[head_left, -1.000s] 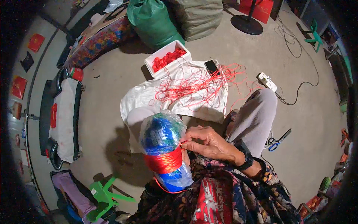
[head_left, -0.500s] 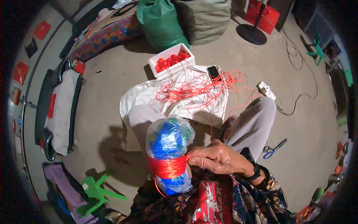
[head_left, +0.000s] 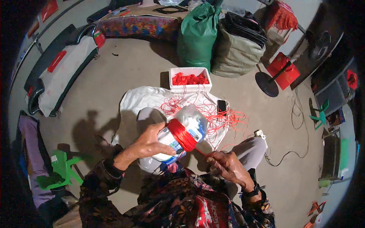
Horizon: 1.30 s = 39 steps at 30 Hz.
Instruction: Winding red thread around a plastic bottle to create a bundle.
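In front of my lap is a rounded bundle (head_left: pixel 197 122) in clear plastic, blue and white with print on it. Red string is wound in a thick band (head_left: pixel 182 135) round its middle. My left hand (head_left: pixel 148 142) grips the bundle from its left side, thumb along the near face. To the right, my right hand (head_left: pixel 228 167) is closed, finger and thumb pinching a red strand that runs to the band. Loose red string (head_left: pixel 232 121) lies tangled beyond the bundle on a white cloth (head_left: pixel 133 99).
A white box (head_left: pixel 190 89) of red string stands at the cloth's far edge, with a black phone (head_left: pixel 221 106) nearby. Green and beige sacks (head_left: pixel 197 41) stand behind. A power strip (head_left: pixel 260 133) lies by my right knee; a green stool (head_left: pixel 61 169) is at left.
The bundle has turned and tilted, showing a white and blue side; my left hand is now visible on it. My right hand has moved lower, away from the band. The view has shifted.
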{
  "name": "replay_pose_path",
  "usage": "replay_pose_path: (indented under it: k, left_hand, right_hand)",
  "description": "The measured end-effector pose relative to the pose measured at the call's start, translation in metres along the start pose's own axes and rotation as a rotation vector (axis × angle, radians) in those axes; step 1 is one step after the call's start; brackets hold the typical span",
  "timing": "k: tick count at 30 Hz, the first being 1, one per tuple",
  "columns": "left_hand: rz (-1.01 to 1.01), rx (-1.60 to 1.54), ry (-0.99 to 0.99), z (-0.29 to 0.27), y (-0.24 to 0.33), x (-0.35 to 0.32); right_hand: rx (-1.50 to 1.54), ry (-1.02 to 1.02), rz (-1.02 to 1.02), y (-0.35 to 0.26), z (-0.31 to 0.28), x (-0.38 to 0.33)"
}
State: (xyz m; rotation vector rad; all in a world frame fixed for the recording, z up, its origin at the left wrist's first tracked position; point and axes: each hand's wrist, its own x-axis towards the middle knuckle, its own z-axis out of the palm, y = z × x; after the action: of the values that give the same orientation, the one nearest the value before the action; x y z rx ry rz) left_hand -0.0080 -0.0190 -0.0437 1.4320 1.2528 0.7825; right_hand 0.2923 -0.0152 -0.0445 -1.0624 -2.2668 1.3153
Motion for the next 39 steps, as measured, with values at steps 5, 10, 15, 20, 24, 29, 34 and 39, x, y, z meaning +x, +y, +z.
replay_pose_path:
  k: [5,10,15,20,24,29,34,39]
  left_hand:
    - [0.123,0.343,-0.010,-0.004,0.002,0.014]
    - [0.201,0.619,-0.079,0.004,0.024,0.019]
    - [0.409,0.475,-0.350,0.018,0.062,-0.003]
    - [0.384,0.202,-0.361,-0.003,0.087,-0.021]
    - [0.093,-0.116,-0.121,-0.043,0.071,-0.001]
    - [0.167,0.505,-0.016,-0.040,0.018,0.015]
    - [0.288,0.432,-0.587,0.018,0.081,0.011]
    - [0.417,0.459,-0.262,-0.019,0.108,-0.018]
  right_hand:
    - [-0.247,-0.085,-0.204,-0.024,-0.023,0.008]
    - [-0.593,-0.096,-0.453,-0.054,-0.054,0.042]
    - [0.116,-0.223,-0.316,-0.065,-0.073,0.090]
    - [0.490,-0.262,-0.142,0.038,-0.044,0.083]
    - [0.285,-0.297,0.010,0.002,-0.022,0.045]
    - [-0.187,-0.282,-0.540,-0.079,-0.047,0.047]
    - [-0.154,-0.191,-0.419,-0.085,-0.106,0.075]
    - [0.647,0.043,-0.416,0.011,-0.016,0.090]
